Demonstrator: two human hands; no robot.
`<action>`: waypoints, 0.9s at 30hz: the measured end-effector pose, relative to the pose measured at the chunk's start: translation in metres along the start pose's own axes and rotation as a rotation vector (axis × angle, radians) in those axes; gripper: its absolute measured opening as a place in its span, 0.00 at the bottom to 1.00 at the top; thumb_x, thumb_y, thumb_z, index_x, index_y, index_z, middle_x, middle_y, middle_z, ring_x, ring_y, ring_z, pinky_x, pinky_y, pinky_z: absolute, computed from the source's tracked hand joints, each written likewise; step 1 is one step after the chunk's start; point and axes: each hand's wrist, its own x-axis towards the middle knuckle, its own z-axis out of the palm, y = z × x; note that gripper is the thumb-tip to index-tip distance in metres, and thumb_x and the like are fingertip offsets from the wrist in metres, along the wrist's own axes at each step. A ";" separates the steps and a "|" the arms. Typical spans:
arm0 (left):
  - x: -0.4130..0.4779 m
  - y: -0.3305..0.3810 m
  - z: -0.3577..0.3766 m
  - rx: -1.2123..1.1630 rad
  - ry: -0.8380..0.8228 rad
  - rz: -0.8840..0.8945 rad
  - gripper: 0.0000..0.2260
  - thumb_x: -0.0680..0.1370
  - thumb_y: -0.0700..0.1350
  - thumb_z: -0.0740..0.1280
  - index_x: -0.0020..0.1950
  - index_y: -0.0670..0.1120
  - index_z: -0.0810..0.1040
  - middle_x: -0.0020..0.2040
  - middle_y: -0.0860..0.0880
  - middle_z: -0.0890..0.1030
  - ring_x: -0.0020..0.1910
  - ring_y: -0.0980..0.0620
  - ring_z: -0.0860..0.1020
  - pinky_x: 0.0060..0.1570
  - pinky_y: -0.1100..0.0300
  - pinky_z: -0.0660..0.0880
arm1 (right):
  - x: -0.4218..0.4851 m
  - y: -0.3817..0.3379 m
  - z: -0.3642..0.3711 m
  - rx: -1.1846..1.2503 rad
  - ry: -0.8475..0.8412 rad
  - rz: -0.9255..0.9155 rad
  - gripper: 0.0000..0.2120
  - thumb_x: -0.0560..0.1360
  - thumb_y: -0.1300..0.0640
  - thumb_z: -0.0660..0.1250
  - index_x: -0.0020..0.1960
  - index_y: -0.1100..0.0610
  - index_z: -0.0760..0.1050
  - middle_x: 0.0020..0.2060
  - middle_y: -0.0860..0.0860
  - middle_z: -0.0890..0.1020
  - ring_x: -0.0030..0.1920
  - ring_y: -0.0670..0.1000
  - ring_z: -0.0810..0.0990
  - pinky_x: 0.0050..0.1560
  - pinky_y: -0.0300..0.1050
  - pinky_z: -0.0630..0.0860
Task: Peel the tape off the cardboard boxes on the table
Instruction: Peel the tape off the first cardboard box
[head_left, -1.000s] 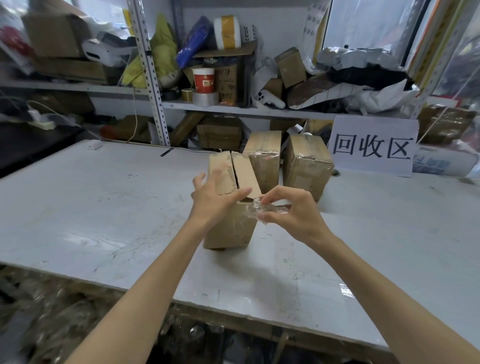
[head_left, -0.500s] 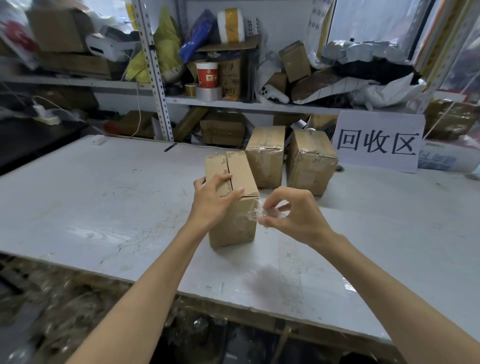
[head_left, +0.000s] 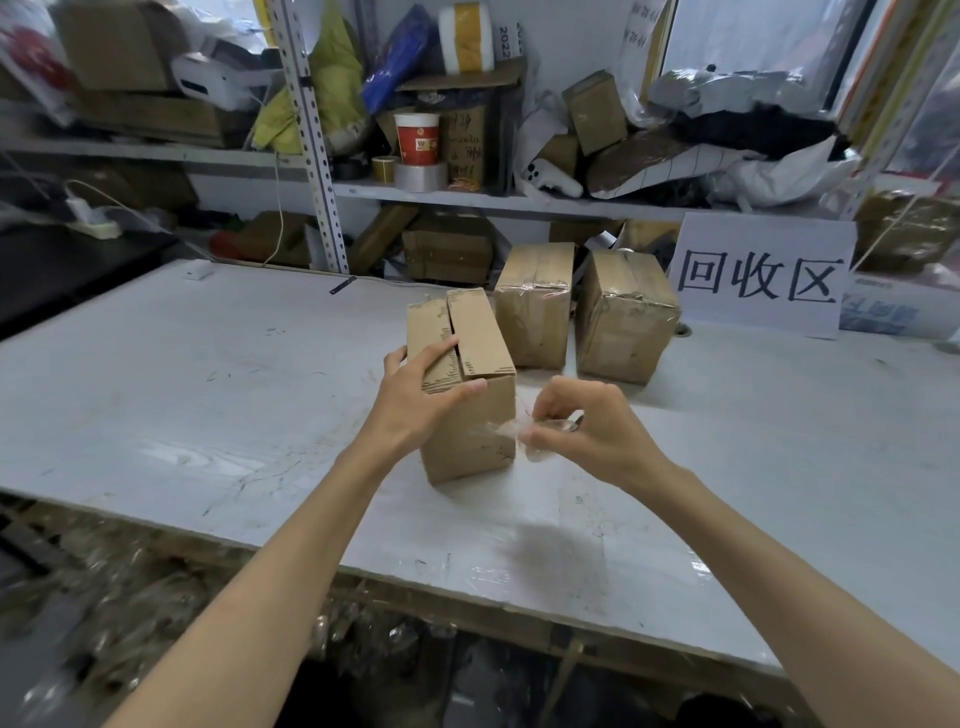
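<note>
While our left hand (head_left: 421, 402) grips the box (head_left: 480, 343) at the table's (head_left: 208, 374) middle, fingers curled over its top, our right hand (head_left: 589, 434) pinches the clear tape (head_left: 505, 431) — we should pull low and slow.

White sign (head_left: 761, 275); shelf (head_left: 519, 200) with red cup (head_left: 416, 139), perhaps tape roll (head_left: 420, 175).

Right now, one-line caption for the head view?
Left hand steadies the near box while right hand pinches clear tape off its side.
</note>
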 end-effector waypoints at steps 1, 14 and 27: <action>0.000 0.001 0.001 -0.002 0.004 -0.005 0.30 0.73 0.60 0.72 0.74 0.62 0.67 0.72 0.48 0.61 0.60 0.53 0.66 0.60 0.63 0.64 | 0.000 0.002 -0.002 0.015 -0.033 0.029 0.11 0.66 0.57 0.78 0.38 0.59 0.77 0.34 0.52 0.81 0.35 0.47 0.77 0.35 0.39 0.73; 0.000 0.003 -0.001 -0.053 0.000 -0.048 0.29 0.76 0.59 0.69 0.75 0.63 0.64 0.69 0.48 0.61 0.60 0.50 0.66 0.61 0.58 0.67 | 0.006 0.007 -0.023 0.073 0.010 0.228 0.29 0.56 0.50 0.83 0.52 0.53 0.77 0.36 0.49 0.84 0.39 0.45 0.83 0.44 0.40 0.80; -0.001 0.013 0.000 -0.442 -0.067 -0.466 0.37 0.69 0.70 0.68 0.69 0.51 0.59 0.66 0.45 0.67 0.63 0.41 0.71 0.53 0.41 0.78 | 0.014 0.003 -0.030 0.085 -0.033 0.191 0.10 0.62 0.61 0.79 0.43 0.56 0.84 0.39 0.51 0.85 0.43 0.51 0.83 0.50 0.54 0.81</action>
